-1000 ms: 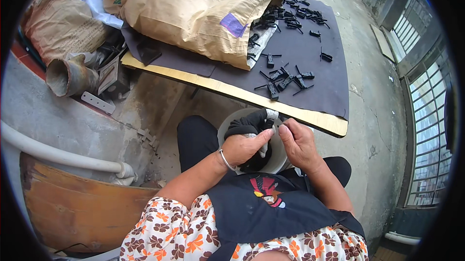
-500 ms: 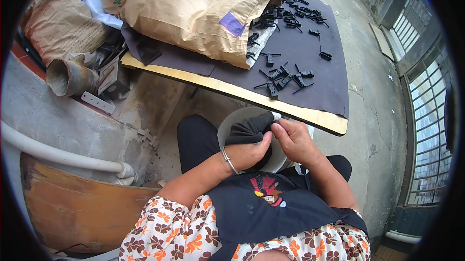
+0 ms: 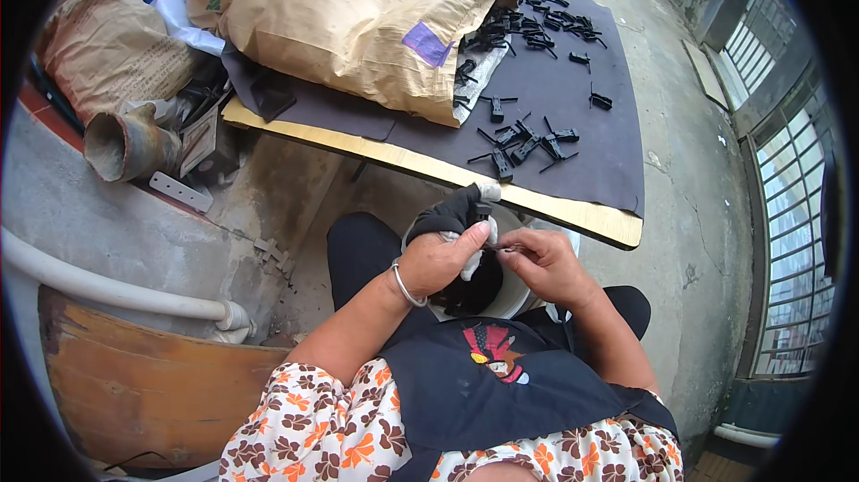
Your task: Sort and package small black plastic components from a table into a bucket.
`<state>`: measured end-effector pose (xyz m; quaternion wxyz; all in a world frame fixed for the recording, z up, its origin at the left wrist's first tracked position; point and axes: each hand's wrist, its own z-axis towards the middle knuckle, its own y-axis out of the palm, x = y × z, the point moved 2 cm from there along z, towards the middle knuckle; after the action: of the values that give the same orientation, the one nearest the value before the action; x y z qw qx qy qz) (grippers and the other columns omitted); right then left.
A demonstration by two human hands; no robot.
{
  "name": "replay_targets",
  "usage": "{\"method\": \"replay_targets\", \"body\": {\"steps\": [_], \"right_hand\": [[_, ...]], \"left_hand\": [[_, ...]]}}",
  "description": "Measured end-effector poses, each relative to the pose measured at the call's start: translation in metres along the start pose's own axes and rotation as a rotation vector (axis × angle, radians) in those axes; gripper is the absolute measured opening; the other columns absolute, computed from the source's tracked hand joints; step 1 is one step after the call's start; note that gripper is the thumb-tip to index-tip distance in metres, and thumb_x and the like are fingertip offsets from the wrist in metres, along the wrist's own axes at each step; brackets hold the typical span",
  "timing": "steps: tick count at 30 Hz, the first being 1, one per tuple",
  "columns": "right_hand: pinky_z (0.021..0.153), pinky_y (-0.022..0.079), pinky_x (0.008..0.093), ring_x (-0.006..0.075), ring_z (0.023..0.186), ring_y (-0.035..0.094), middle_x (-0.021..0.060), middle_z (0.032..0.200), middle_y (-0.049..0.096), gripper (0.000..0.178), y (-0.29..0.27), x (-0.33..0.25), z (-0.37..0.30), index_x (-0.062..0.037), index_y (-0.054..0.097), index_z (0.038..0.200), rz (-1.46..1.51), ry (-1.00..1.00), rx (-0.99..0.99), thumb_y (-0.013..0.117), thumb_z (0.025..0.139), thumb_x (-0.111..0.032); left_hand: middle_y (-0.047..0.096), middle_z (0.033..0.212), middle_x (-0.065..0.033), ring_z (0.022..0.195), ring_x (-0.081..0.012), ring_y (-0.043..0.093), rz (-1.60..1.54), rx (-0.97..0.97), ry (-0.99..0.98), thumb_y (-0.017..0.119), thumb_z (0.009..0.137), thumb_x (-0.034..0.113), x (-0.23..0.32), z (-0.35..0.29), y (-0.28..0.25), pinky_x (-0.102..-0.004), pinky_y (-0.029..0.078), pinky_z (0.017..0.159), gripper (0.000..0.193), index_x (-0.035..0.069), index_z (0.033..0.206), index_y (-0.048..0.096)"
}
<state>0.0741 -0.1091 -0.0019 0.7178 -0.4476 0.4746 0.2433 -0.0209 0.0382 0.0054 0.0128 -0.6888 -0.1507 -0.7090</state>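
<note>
Hands [image 3: 488, 258] now closer together over bucket [image 3: 519, 298].

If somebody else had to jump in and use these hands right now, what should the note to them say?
Left hand: closed on a black cloth with a bit of white rag, held over the white bucket in the lap.
Right hand: fingertips pinch a small thin black piece against the left thumb; its grip is tight.
Where things are: loose black clips lie scattered on the dark mat on the low board; more spill from the open brown paper sack.
Done: cannot tell how many pieces are finished.
Left: many clips on the mat are untouched.
</note>
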Motion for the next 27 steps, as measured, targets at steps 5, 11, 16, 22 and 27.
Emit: {"method": "replay_targets", "body": {"steps": [5, 11, 16, 22, 27], "right_hand": [[0.055, 0.045, 0.0279, 0.0174, 0.059, 0.058, 0.0101, 0.068, 0.06, 0.01, -0.006, -0.008, 0.003, -0.001, 0.061, 0.085, -0.113, -0.166, 0.19, 0.065, 0.077, -0.005], [0.049, 0.036, 0.0237, 0.0091, 0.054, 0.04, -0.0008, 0.061, 0.046, 0.015, -0.002, -0.006, 0.007, -0.0023, 0.054, 0.082, 0.159, 0.092, 0.155, 0.066, 0.08, -0.01], [0.048, 0.034, 0.0272, 0.012, 0.052, 0.037, 0.002, 0.057, 0.043, 0.02, -0.001, -0.007, 0.007, -0.0024, 0.051, 0.077, 0.043, -0.05, 0.139, 0.058, 0.088, -0.018], [0.052, 0.04, 0.0348, 0.0302, 0.052, 0.04, 0.0192, 0.063, 0.05, 0.025, 0.006, -0.011, 0.012, 0.0013, 0.052, 0.075, -0.082, 0.098, 0.017, 0.052, 0.09, -0.018], [0.053, 0.042, 0.0375, 0.0353, 0.053, 0.047, 0.0193, 0.06, 0.052, 0.026, 0.013, 0.004, 0.017, 0.0017, 0.053, 0.074, -0.02, 0.099, 0.03, 0.053, 0.089, -0.02]], "left_hand": [[0.058, 0.084, -0.0077, 0.076, -0.0136, 0.054, 0.362, 0.104, -0.044, 0.051, 0.088, 0.015, -0.014, 0.001, 0.0, -0.0297, 0.046, 0.07, 0.036, -0.002, 0.119, 0.046], [0.055, 0.082, -0.0006, 0.063, -0.0039, 0.048, 0.219, -0.162, 0.033, 0.047, 0.087, 0.008, -0.007, -0.003, 0.01, -0.0178, 0.04, 0.056, 0.025, 0.001, 0.111, 0.049], [0.054, 0.083, -0.0007, 0.066, -0.0044, 0.049, 0.084, -0.032, -0.056, 0.046, 0.085, 0.004, -0.009, -0.002, 0.007, -0.0203, 0.041, 0.059, 0.019, 0.002, 0.103, 0.05], [0.056, 0.085, -0.0107, 0.072, -0.0228, 0.053, 0.769, -0.028, 0.503, 0.047, 0.082, 0.006, -0.015, 0.002, 0.009, -0.0311, 0.045, 0.07, 0.02, 0.0, 0.1, 0.051], [0.058, 0.095, -0.018, 0.085, -0.0325, 0.056, 0.768, -0.012, 0.22, 0.051, 0.081, 0.012, -0.013, 0.002, 0.0, -0.0362, 0.044, 0.08, 0.027, -0.002, 0.105, 0.052]]}}
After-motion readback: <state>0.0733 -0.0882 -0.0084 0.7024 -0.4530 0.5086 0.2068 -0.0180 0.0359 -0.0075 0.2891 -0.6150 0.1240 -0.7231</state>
